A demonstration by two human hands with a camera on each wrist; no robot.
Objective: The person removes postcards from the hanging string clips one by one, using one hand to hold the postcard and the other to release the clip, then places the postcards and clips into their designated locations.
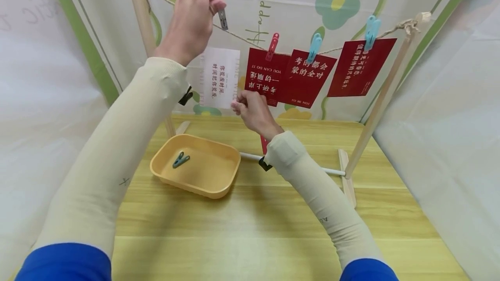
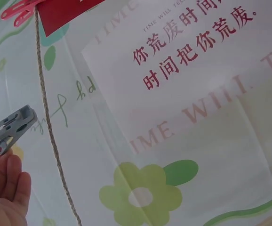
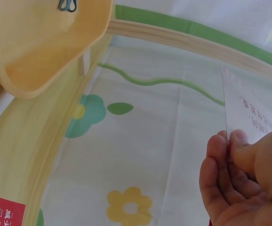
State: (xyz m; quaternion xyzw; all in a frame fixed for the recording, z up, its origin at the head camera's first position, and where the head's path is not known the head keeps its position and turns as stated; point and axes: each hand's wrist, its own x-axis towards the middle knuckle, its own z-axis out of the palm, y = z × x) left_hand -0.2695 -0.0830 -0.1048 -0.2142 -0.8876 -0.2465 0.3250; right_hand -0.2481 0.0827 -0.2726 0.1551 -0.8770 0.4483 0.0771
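Note:
My left hand [image 1: 194, 16] pinches a grey clothespin [image 1: 222, 19] up by the twine [image 1: 244, 38]; in the left wrist view the clothespin [image 2: 14, 126] stands just beside the twine [image 2: 51, 132]. Lower down, my right hand [image 1: 255, 112] holds a white printed card [image 1: 220, 77] by its lower right edge. The right wrist view shows thumb and fingers of that hand [image 3: 239, 179] pinching the white card [image 3: 249, 113]. Red cards [image 1: 304, 77] hang from the twine to the right, under a red clothespin [image 1: 272, 47] and two light blue clothespins [image 1: 314, 47].
A yellow tray [image 1: 207, 181] on the wooden table [image 1: 242, 237] holds one grey-blue clothespin [image 1: 181, 159]. Wooden posts [image 1: 380, 103] carry the twine at both ends, and a white rod [image 1: 332, 171] runs low between them. Another red card [image 3: 3, 212] lies below, partly hidden behind my right hand.

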